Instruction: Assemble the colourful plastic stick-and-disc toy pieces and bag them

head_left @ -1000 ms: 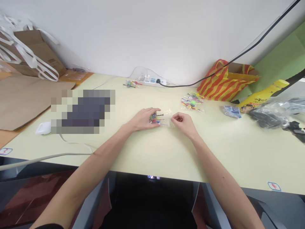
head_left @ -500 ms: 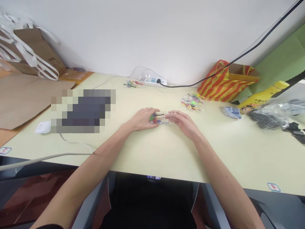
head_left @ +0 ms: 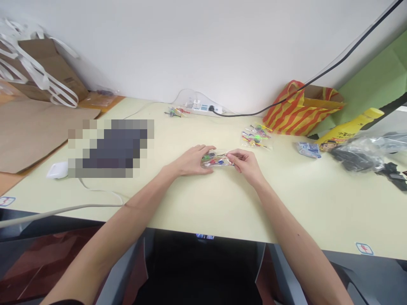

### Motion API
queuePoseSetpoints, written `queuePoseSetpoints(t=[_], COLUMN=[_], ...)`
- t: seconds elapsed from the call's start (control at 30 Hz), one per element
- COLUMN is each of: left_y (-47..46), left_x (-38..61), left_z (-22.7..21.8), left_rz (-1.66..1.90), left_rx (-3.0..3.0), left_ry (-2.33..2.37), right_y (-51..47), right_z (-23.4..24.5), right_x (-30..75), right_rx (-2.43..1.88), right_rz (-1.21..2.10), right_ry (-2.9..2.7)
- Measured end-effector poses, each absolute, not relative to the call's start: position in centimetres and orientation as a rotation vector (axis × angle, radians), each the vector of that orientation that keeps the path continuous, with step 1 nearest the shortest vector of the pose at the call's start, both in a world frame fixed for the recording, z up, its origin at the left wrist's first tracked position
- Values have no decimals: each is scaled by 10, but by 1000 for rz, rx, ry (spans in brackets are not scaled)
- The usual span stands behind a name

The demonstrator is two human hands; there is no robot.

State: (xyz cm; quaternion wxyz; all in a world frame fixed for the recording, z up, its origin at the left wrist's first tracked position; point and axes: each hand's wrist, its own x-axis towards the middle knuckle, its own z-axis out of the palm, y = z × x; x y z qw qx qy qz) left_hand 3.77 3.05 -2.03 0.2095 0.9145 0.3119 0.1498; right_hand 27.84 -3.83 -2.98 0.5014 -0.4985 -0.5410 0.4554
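A small clear plastic bag [head_left: 216,161] with green, red and blue pieces in it lies on the table between my hands. My left hand [head_left: 193,161] holds its left end, with the thumb on the near side and the fingers on the far side. At the right end, my right hand [head_left: 247,164] pinches the plastic between thumb and fingers, the other fingers curled in. What the pieces are is too small to make out.
Another clear bag of colourful pieces [head_left: 256,136] lies beyond my right hand. A power strip [head_left: 205,107] runs along the wall. To the right are a striped bag [head_left: 291,112] and a yellow bottle [head_left: 346,130]; a pixelated dark object [head_left: 114,148] lies left.
My right hand has turned and closed from extended fingers into a pinch on the bag's right end. The left hand stays at the left end, nearly unmoved.
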Motion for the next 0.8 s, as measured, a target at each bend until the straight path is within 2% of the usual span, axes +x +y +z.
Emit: queuePoseSetpoints(t=[0.23,0.47,0.8], left_y=[33,31,3], left_x=[32,42,77], left_z=[-7,42,96], left_rz=[370,109,-222], left_rx=[2556,2818,3086], left_ry=[882,880,856], right_y=[-37,-36,-30], right_z=[-28,-24,-34], right_x=[295,324,329], right_rx=[-1269,-1402,-1506], right_rz=[1268,1363,1138], right_ry=[-1270,-1257,-1234])
